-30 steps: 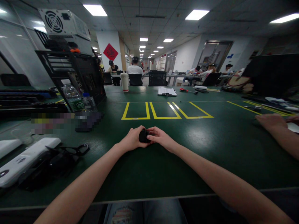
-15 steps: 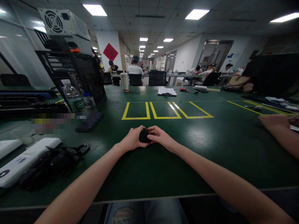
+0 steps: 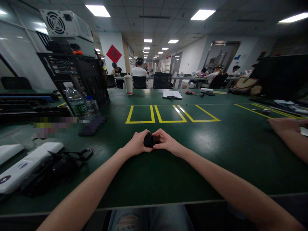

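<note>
My left hand (image 3: pixel 136 143) and my right hand (image 3: pixel 166 142) meet over the green table (image 3: pixel 154 173), just in front of the yellow marked boxes (image 3: pixel 168 114). Between them sits a small black object (image 3: pixel 149 140), rounded and dark; both hands have their fingers curled round it. Its exact shape is hidden by my fingers. Both forearms stretch from the table's near edge to the middle.
At the left lie black scissors (image 3: pixel 78 155), white flat devices (image 3: pixel 26 163), water bottles (image 3: pixel 75 101) and an open computer case (image 3: pixel 79 75). Another person's arm (image 3: pixel 288 131) rests at the right. A cup (image 3: pixel 128 85), a clipboard (image 3: pixel 171 94) and tools sit farther back.
My right fingers have shifted slightly on the black object, which has tilted a little. The other person's arm at the right has drawn back a bit.
</note>
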The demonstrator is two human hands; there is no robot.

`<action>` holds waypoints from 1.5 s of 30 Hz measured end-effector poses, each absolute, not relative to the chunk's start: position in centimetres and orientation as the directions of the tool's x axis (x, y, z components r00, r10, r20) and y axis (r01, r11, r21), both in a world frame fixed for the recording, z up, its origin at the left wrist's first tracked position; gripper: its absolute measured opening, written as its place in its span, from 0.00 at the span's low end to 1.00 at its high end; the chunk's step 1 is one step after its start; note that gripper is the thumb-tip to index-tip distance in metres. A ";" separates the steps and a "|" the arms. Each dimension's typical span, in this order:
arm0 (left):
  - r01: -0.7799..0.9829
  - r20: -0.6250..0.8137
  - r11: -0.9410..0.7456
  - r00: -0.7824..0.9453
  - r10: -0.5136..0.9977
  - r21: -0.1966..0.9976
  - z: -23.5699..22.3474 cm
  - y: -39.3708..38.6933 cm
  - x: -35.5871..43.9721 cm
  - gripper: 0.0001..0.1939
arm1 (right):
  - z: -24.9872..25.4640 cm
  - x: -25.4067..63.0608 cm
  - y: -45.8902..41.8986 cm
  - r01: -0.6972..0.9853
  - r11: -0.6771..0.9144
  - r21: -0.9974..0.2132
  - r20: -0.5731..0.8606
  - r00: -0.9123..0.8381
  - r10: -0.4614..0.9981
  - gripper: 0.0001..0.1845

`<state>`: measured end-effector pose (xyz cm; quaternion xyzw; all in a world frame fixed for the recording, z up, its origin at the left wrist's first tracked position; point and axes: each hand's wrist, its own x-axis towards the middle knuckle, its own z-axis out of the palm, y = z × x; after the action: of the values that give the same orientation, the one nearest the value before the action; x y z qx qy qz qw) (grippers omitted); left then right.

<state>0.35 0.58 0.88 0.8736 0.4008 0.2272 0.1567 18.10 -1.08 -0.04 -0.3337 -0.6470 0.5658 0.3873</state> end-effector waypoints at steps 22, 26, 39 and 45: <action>0.593 0.289 -0.663 0.606 0.741 0.457 0.8 0.6 0.2 0.24 | 0.6 18.0 -1.5 0.083 0.118 -0.990 0.067 -0.459 0.886 0.16; 0.616 0.289 -0.650 0.589 0.755 0.444 0.7 0.7 0.3 0.25 | 0.2 17.9 -1.1 0.089 0.094 -0.992 0.046 -0.433 0.900 0.18; 0.622 0.270 -0.638 0.587 0.763 0.453 0.9 0.6 0.2 0.27 | -0.4 18.6 -0.9 0.062 0.126 -0.990 0.087 -0.436 0.896 0.23; 0.590 0.304 -0.665 0.599 0.741 0.457 0.5 0.9 0.3 0.26 | 0.2 18.2 -0.8 0.077 0.117 -0.990 0.073 -0.430 0.900 0.22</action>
<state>0.29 0.93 0.52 0.8802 0.3781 0.2402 0.1566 18.22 -0.76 0.15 -0.3784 -0.6453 0.5462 0.3769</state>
